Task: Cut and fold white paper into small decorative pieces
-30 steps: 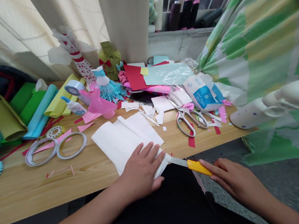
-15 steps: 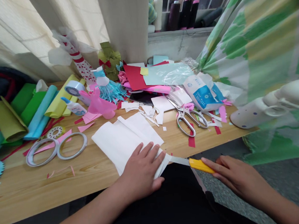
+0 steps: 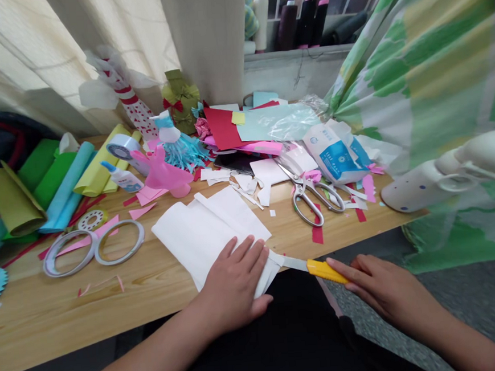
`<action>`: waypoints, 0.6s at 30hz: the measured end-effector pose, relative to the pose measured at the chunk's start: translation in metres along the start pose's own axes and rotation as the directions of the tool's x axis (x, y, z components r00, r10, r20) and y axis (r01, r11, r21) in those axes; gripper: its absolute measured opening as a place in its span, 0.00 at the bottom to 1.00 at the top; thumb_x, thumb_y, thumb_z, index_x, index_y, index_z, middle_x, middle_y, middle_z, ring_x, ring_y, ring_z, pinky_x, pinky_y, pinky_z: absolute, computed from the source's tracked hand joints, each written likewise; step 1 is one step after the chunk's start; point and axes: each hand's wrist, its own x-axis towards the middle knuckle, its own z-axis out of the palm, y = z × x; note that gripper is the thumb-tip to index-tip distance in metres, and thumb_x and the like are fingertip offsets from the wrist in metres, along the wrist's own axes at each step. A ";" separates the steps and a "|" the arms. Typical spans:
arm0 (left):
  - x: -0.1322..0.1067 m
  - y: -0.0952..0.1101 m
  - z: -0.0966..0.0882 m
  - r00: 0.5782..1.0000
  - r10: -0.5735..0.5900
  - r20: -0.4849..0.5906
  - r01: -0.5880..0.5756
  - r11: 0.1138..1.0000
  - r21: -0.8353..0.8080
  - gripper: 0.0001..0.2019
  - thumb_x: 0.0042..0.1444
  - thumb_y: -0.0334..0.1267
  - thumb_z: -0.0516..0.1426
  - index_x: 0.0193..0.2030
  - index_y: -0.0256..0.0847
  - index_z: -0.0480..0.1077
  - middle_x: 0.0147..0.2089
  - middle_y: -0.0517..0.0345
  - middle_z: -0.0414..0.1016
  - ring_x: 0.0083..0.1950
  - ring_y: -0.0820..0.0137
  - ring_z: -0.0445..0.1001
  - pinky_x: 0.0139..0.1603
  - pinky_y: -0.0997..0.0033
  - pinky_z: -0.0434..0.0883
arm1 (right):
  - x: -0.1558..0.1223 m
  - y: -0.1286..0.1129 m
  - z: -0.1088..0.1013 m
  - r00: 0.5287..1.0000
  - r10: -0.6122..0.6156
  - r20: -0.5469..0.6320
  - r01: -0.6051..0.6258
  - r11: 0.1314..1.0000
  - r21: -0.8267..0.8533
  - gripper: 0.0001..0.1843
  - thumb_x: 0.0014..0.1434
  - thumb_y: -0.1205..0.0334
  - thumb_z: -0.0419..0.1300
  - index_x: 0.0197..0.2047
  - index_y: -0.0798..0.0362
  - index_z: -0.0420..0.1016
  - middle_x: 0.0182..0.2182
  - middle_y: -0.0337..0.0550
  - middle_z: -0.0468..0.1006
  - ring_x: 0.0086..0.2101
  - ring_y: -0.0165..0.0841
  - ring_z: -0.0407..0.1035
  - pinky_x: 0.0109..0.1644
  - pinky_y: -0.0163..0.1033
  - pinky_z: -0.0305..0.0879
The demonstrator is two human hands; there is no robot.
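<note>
Folded white paper [image 3: 208, 228] lies on the wooden table, its near corner reaching over the front edge. My left hand [image 3: 238, 283] rests flat on that near part, fingers stretched out and thumb to the side. In my right hand [image 3: 379, 281] is a yellow utility knife [image 3: 326, 271], gripped by its handle, with the long blade pointing left. The blade tip meets the right edge of the paper, close to my left fingertips; whether it sits between the folds I cannot tell.
Scissors [image 3: 306, 195] lie right of the paper among scraps. Two tape rolls [image 3: 119, 241] lie left, near a glue bottle [image 3: 122, 177] and a pink paper figure [image 3: 167, 172]. A tissue pack [image 3: 334, 153] and a white, dotted object [image 3: 414, 186] stand at the right.
My right hand has shifted slightly left with the utility knife, bringing the handle closer to the paper. My left hand and the paper stay almost where they were.
</note>
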 end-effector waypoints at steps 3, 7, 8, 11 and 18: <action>0.000 0.000 0.000 1.000 -0.006 0.004 0.006 1.000 -0.005 0.36 0.55 0.56 0.48 0.66 0.40 0.49 0.68 0.51 0.51 0.68 0.57 0.47 0.66 0.51 0.42 | 0.001 -0.003 0.001 1.000 -0.002 0.010 0.002 1.000 -0.001 0.23 0.65 0.58 0.45 0.62 0.46 0.56 0.29 0.42 0.68 0.27 0.32 0.67 0.29 0.36 0.62; 0.000 0.000 0.000 1.000 -0.010 0.003 0.010 1.000 -0.006 0.36 0.54 0.56 0.49 0.66 0.40 0.50 0.68 0.52 0.51 0.68 0.57 0.47 0.66 0.51 0.42 | 0.003 -0.005 0.002 1.000 0.007 0.022 -0.007 1.000 -0.008 0.23 0.65 0.58 0.46 0.63 0.46 0.56 0.29 0.42 0.68 0.27 0.33 0.67 0.29 0.36 0.62; 0.000 0.000 0.000 1.000 -0.009 0.003 0.009 1.000 -0.005 0.36 0.54 0.56 0.49 0.66 0.39 0.50 0.68 0.52 0.51 0.68 0.57 0.47 0.66 0.51 0.42 | 0.004 -0.005 0.002 1.000 0.011 0.026 -0.010 1.000 -0.006 0.23 0.65 0.58 0.46 0.63 0.46 0.56 0.29 0.42 0.68 0.27 0.33 0.67 0.29 0.36 0.62; -0.001 0.000 0.000 1.000 -0.002 0.003 0.002 1.000 -0.001 0.36 0.55 0.56 0.48 0.66 0.39 0.49 0.68 0.51 0.50 0.68 0.58 0.46 0.66 0.51 0.41 | 0.006 -0.005 0.001 0.999 0.018 0.035 -0.019 1.000 0.013 0.23 0.65 0.57 0.47 0.62 0.45 0.56 0.30 0.42 0.68 0.28 0.33 0.67 0.30 0.36 0.62; -0.003 -0.001 0.000 1.000 0.009 0.019 -0.009 1.000 0.001 0.36 0.55 0.56 0.48 0.66 0.38 0.49 0.69 0.50 0.47 0.69 0.59 0.44 0.67 0.52 0.40 | 0.006 0.000 0.002 1.000 0.026 -0.002 -0.026 0.999 0.046 0.22 0.64 0.57 0.47 0.61 0.45 0.60 0.30 0.42 0.69 0.27 0.32 0.67 0.30 0.35 0.63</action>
